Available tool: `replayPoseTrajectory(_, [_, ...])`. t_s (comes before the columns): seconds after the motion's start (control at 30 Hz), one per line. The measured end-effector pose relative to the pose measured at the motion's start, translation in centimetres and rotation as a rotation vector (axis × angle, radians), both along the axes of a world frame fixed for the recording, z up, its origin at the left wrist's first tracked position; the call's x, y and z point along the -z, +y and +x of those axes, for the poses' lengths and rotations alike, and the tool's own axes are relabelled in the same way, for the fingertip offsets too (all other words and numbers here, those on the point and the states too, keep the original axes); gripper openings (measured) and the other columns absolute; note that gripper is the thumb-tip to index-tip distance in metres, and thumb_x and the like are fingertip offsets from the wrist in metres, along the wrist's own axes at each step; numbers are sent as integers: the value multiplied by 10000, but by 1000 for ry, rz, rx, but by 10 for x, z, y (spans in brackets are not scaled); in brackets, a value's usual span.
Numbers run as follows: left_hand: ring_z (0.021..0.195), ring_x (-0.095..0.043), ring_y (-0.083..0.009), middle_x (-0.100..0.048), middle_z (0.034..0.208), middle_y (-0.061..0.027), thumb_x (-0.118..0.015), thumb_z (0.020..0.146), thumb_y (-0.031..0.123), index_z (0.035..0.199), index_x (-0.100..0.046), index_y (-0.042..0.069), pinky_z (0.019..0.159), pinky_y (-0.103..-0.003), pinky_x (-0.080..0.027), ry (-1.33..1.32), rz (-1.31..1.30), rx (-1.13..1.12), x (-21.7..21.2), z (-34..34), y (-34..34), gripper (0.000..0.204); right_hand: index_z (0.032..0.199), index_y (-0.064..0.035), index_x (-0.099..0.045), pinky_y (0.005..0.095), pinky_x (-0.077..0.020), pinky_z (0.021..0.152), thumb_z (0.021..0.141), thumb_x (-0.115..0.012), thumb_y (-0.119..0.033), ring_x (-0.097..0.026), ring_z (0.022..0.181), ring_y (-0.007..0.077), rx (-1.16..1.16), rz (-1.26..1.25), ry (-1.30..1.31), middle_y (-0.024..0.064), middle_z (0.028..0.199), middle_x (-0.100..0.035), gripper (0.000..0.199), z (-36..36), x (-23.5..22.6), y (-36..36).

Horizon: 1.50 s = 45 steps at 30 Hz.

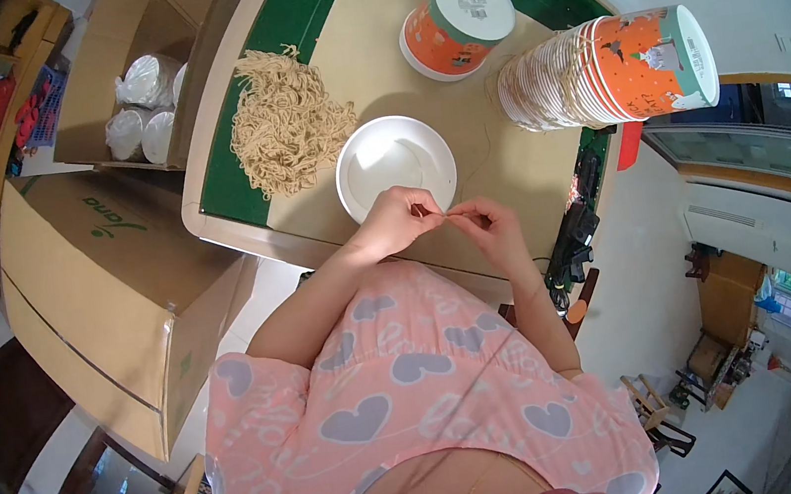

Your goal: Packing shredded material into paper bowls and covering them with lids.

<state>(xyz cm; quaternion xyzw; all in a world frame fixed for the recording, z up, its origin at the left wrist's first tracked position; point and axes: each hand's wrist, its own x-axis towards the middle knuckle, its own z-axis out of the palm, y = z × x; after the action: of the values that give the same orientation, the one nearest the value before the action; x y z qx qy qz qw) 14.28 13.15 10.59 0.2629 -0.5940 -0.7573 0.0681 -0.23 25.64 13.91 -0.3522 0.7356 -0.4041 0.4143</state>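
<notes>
My left hand (pixel 397 221) and my right hand (pixel 493 227) meet at the table's near edge, fingertips pinched together on a thin string (pixel 447 213). Only a little of the string shows between the fingers. Just beyond my left hand sits a round white tub (pixel 394 159), its open mouth facing up. To its left lies a tangled heap of tan strings (pixel 284 122). At the far right, a long stack of nested orange-and-white paper tubs (pixel 602 70) lies on its side, with strings hanging about its rims.
An orange tub (pixel 452 30) with a pale green-edged base stands upside down at the back. Left of the table, an open carton (pixel 111 95) holds white wrapped bundles, with a larger cardboard box (pixel 119 273) nearer me. Black power adapters and cables (pixel 574 238) line the table's right edge.
</notes>
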Motion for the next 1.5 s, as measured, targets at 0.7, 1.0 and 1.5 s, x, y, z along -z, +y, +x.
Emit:
replayPoseTrajectory(0.7, [712,-602,-281,-594,801,-94,-662,719,86,750,-616,77,640,-372,-472,-87,-497,-78,-8,-15,2,56,843,-33,-662,191,-258,487,790,-692,-110,-321,535,14,97,-11,-36,-99,580,-385,98,-9,29,-1])
replayPoseTrajectory(1.0, [730,-608,-282,-602,888,-94,-649,741,128,873,-668,91,669,-381,-485,-192,-733,-187,17,-34,0,139,872,-71,-651,179,-273,476,823,-663,-131,-389,538,9,314,59,-379,-76,661,-522,78,-39,84,-6])
replayPoseTrajectory(1.5, [799,-604,-297,-586,861,-82,-629,750,140,844,-652,87,683,-400,-488,-136,-828,-176,19,-38,3,110,920,-73,-644,173,-268,460,833,-648,-125,-387,527,12,310,56,-454,-71,670,-531,101,-33,80,-14])
